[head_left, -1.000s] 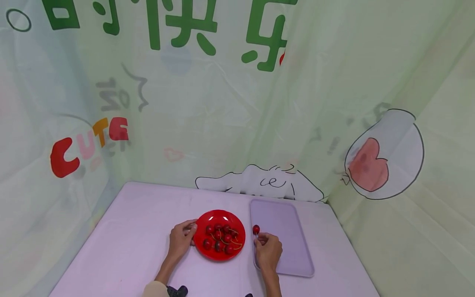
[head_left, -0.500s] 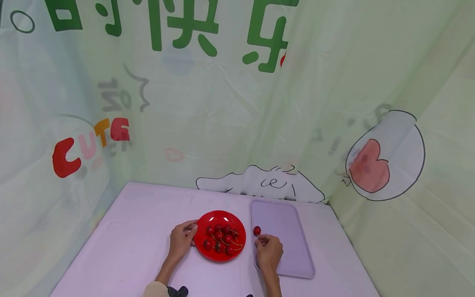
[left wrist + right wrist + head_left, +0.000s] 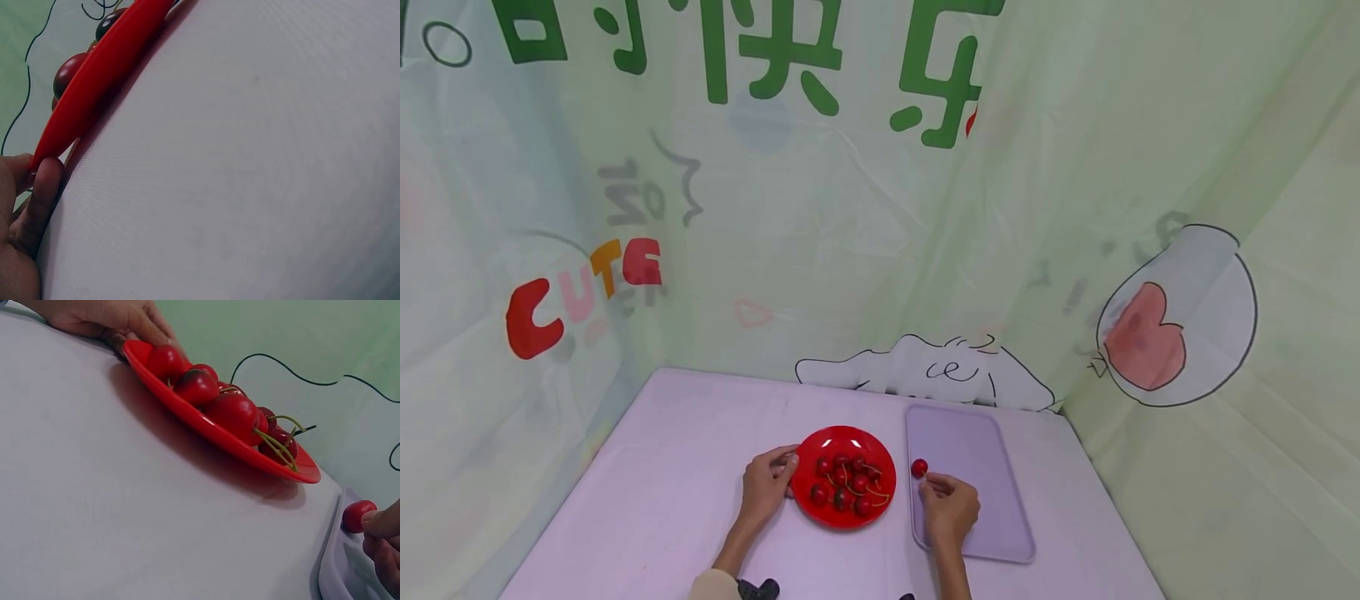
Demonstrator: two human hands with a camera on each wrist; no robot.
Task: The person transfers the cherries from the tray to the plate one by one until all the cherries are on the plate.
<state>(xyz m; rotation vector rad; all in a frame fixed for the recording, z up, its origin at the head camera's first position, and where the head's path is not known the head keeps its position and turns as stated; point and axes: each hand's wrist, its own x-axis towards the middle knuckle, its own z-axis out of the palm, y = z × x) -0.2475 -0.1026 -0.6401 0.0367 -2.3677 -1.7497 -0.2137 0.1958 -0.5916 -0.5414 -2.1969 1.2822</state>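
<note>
In the head view, my left hand (image 3: 765, 486) pinches the left rim of a round red plate (image 3: 844, 522). Several dark red cherries (image 3: 861, 482) with green stems lie on the plate. The left wrist view has my thumb and fingers on either side of the plate's rim (image 3: 94, 94). My right hand (image 3: 952, 510) is over the left side of a pale purple tray (image 3: 992, 500), a single cherry (image 3: 919, 468) at its fingertips. Seen from the right wrist, thumb and fingers pinch that cherry (image 3: 358, 516) just above the tray's edge (image 3: 331, 562).
Plate and tray stand side by side on a table (image 3: 700, 433) with a pale cover, a narrow strip of it between them. A printed curtain (image 3: 865, 217) hangs behind and at both sides. A dark strap piece (image 3: 758, 589) shows at the left wrist.
My right hand has shifted slightly right, while its cherry stays near the tray's left edge. The left hand and the plate hold their places.
</note>
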